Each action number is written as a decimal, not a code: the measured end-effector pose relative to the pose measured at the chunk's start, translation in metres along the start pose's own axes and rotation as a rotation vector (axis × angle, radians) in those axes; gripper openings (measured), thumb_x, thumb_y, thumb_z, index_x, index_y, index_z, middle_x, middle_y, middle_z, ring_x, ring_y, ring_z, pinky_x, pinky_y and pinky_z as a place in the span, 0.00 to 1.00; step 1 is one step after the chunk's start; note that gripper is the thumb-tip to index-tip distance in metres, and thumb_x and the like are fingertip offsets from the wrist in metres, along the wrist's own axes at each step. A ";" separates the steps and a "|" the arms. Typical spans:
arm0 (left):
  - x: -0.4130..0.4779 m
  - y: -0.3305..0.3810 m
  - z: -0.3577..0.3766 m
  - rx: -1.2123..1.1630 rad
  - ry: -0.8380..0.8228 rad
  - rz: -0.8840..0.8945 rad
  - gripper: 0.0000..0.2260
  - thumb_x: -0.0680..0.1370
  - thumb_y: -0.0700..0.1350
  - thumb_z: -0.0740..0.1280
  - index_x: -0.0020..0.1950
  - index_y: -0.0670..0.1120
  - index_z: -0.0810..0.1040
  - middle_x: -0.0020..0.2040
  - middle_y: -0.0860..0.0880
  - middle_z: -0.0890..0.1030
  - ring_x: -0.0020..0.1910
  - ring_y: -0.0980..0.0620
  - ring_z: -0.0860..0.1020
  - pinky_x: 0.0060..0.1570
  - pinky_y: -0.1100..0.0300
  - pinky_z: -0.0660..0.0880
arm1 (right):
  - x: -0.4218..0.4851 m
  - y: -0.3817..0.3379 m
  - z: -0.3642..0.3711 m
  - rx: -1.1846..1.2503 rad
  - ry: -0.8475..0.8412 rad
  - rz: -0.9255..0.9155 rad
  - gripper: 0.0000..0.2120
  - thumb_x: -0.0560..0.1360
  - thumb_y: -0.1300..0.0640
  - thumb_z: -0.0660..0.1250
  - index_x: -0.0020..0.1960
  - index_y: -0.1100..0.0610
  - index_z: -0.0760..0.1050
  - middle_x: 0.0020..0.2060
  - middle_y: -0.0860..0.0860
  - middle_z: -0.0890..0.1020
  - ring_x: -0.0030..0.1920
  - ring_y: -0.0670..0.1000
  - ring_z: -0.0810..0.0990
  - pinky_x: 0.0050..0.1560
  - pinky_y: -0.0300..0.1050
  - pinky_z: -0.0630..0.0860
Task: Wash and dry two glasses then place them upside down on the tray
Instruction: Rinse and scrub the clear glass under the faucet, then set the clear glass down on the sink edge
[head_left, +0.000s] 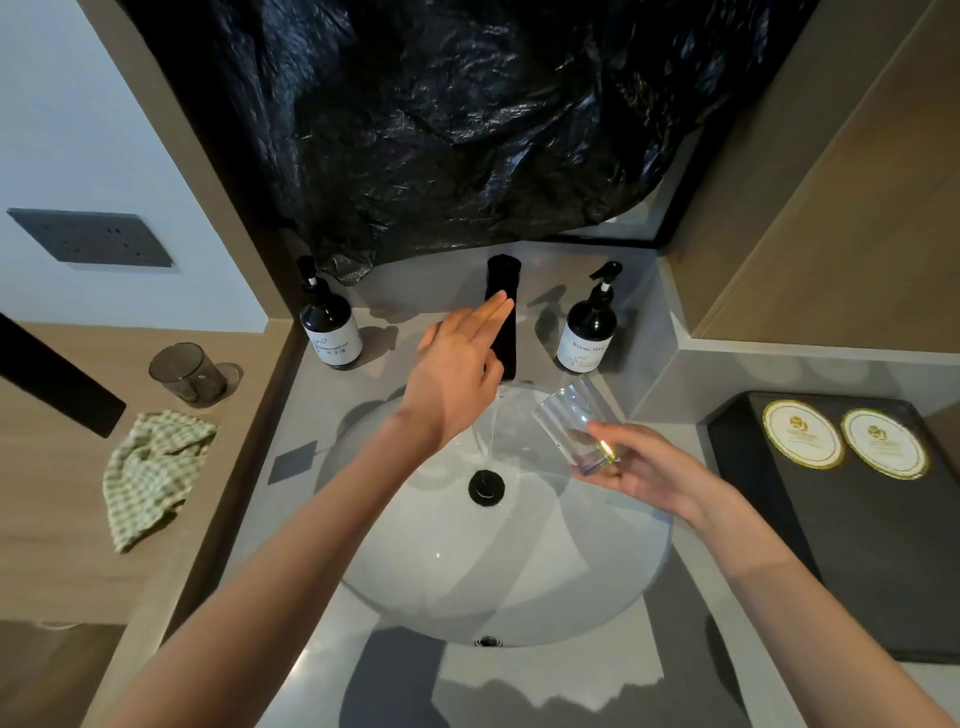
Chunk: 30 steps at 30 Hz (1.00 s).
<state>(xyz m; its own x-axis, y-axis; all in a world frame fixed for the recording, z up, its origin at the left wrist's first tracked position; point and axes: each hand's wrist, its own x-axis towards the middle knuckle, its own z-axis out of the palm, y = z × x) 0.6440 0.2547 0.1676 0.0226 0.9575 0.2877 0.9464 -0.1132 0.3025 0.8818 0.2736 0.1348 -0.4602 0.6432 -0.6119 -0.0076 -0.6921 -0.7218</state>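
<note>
Over the white basin (519, 597), just right of the thin stream of water (491, 426), a clear glass (582, 431) is held tilted, its mouth angled up toward the tap and its thick base low. The right hand (639, 467) grasps it at the base, fingers curled beneath and thumb across the top. The left hand (457, 374) reaches forward with its fingers straight and together, resting flat along the top of the black tap (503, 312), grasping nothing. Water falls from the spout toward the black drain (487, 487).

A second, smoky glass (187, 374) stands upright, well apart on the wooden counter to the left, with a crumpled green checked cloth (150, 473) lying near it. On the right of the grey counter sits a black tray (857, 545), carrying two round white discs with gold rims (802, 434) side by side at its far end.

Behind the basin a dark pump bottle (330, 327) stands left of the tap and a dark spray bottle (589, 327) right of it. Crinkled black plastic sheeting (467, 130) hangs over the wall above, and a grey socket panel (88, 239) is set in the left wall.
</note>
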 end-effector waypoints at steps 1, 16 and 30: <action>0.000 0.000 0.000 -0.004 -0.011 -0.004 0.26 0.78 0.42 0.58 0.76 0.50 0.59 0.76 0.55 0.61 0.69 0.51 0.64 0.70 0.55 0.57 | -0.001 0.001 0.001 -0.009 -0.002 -0.004 0.24 0.67 0.59 0.75 0.60 0.66 0.76 0.53 0.61 0.81 0.48 0.60 0.79 0.61 0.55 0.76; 0.000 0.011 -0.005 -0.055 -0.066 -0.076 0.27 0.78 0.40 0.58 0.77 0.50 0.56 0.76 0.55 0.59 0.70 0.50 0.62 0.67 0.54 0.65 | -0.022 0.008 0.010 -0.074 -0.007 -0.159 0.25 0.65 0.62 0.72 0.62 0.64 0.75 0.57 0.64 0.80 0.58 0.64 0.79 0.52 0.52 0.81; -0.002 0.025 -0.001 -0.025 -0.031 -0.144 0.25 0.76 0.35 0.56 0.74 0.47 0.63 0.73 0.50 0.66 0.65 0.45 0.66 0.63 0.49 0.70 | -0.035 0.013 0.011 -0.045 0.065 -0.209 0.16 0.69 0.64 0.72 0.55 0.60 0.76 0.50 0.59 0.84 0.49 0.58 0.84 0.60 0.57 0.77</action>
<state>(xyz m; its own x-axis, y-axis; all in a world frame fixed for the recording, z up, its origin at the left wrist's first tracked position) 0.6670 0.2493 0.1751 -0.1021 0.9720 0.2116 0.9324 0.0194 0.3610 0.8883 0.2385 0.1500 -0.3946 0.7918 -0.4662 -0.0563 -0.5272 -0.8478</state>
